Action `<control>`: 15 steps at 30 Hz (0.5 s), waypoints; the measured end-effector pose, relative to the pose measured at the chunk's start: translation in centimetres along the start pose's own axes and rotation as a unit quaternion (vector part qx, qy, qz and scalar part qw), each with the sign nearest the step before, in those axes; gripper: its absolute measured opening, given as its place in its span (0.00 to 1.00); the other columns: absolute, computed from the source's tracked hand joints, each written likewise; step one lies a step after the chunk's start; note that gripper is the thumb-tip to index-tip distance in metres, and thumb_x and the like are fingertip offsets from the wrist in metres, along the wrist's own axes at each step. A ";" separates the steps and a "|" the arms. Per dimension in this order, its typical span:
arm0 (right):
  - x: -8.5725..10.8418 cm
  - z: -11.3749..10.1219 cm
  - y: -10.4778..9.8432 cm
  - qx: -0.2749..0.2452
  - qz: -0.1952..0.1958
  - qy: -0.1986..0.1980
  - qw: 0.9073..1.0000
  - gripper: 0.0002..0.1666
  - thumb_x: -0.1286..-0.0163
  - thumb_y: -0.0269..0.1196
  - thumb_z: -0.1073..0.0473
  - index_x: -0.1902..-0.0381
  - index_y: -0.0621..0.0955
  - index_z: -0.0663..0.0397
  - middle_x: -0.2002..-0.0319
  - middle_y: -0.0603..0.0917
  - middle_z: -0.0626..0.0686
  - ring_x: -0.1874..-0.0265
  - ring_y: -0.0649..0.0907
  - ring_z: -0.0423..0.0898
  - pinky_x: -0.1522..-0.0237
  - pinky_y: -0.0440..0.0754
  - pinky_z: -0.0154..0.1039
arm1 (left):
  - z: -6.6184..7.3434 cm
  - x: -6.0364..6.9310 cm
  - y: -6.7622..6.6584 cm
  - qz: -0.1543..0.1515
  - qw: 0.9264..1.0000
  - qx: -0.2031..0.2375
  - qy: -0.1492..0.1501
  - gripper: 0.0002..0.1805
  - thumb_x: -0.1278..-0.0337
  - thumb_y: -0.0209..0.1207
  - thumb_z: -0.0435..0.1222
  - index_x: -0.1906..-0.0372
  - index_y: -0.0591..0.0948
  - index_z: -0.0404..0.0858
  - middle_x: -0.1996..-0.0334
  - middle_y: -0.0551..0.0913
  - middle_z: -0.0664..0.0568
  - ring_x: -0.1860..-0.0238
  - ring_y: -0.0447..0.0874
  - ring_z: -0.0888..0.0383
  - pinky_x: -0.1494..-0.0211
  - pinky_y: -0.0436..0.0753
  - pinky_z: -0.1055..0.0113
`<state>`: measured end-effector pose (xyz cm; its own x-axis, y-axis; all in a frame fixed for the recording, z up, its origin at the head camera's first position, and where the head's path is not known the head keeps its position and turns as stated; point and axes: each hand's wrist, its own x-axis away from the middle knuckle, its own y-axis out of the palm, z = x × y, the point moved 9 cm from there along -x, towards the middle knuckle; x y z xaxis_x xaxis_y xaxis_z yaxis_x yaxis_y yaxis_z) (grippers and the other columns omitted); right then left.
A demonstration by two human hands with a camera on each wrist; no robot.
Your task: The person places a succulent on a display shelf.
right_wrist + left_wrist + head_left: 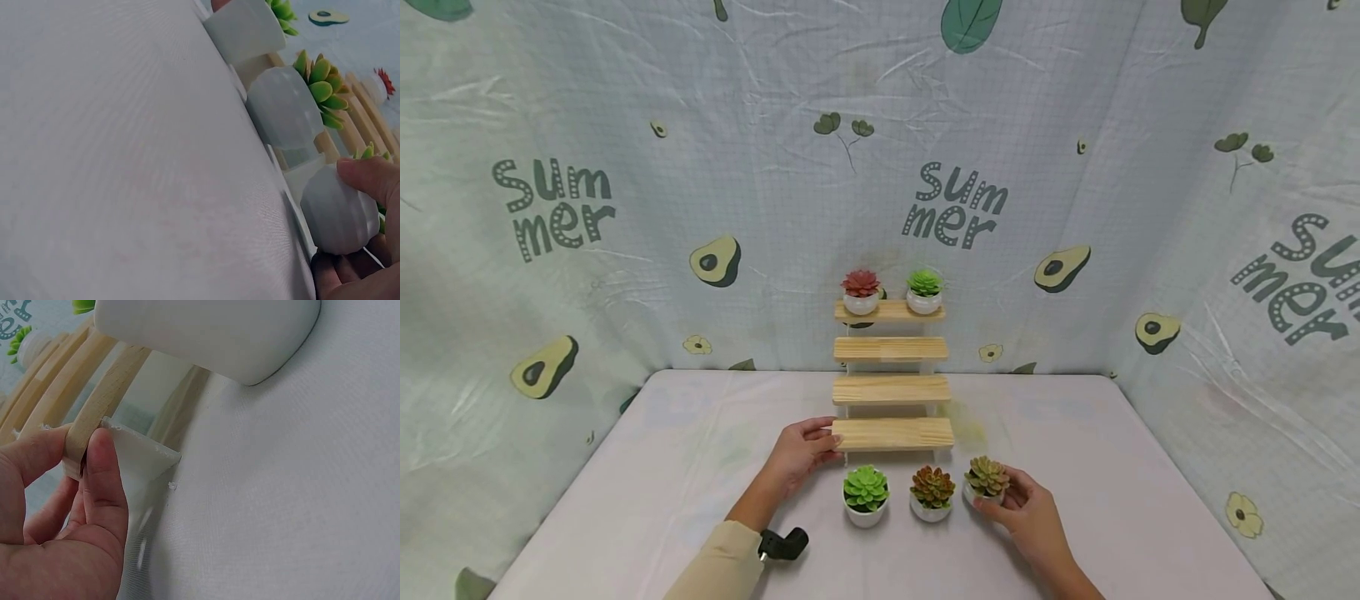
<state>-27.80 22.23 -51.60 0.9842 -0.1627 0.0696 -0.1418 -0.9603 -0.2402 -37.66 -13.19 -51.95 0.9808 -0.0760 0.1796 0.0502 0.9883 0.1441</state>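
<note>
- Left hand point(802, 454): fingers pinch the bottom board point(895, 433) at its left end, some partly hidden.
- Right hand point(1033, 518): fingers pinch the rightmost potted succulent point(987, 477), before the stand point(891, 389); counter point(707, 442) contact unclear.
- Left wrist view cuts off most green leaves point(865, 487).

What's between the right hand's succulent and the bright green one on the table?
The reddish-brown succulent in its white pot stands between the bright green succulent and the muted green succulent in the right hand. Shows in the head view.
</note>
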 end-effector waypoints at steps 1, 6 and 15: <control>0.0 0.0 0.0 -0.002 0.002 0.001 1.000 0.44 0.44 0.78 0.63 0.30 0.73 0.64 0.34 0.77 0.68 0.35 0.79 0.60 0.45 0.87 0.34 | 0.0 0.0 0.0 0.000 1.000 -0.001 0.000 0.25 0.36 0.62 0.22 0.34 0.75 0.24 0.60 0.85 0.45 0.63 0.87 0.57 0.60 0.90 0.66; -0.4 -0.2 0.0 0.005 0.008 0.001 1.000 0.43 0.44 0.79 0.62 0.31 0.75 0.61 0.34 0.78 0.65 0.35 0.80 0.59 0.44 0.86 0.34 | 0.0 0.0 0.0 -0.002 1.000 0.002 0.002 0.25 0.36 0.62 0.21 0.35 0.75 0.24 0.61 0.85 0.45 0.63 0.87 0.57 0.60 0.90 0.67; -1.6 -1.2 0.3 0.016 0.006 -0.025 1.000 0.43 0.43 0.79 0.58 0.31 0.76 0.57 0.34 0.78 0.61 0.35 0.80 0.55 0.41 0.84 0.31 | 0.0 -0.2 0.0 -0.004 1.000 0.003 0.004 0.25 0.37 0.62 0.21 0.35 0.75 0.24 0.61 0.85 0.46 0.63 0.87 0.58 0.60 0.90 0.67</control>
<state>-29.52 21.92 -50.61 0.9865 -0.1627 0.0177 -0.1519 -0.9506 -0.2708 -37.80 -13.16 -52.02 0.9819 -0.0821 0.1704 0.0561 0.9868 0.1521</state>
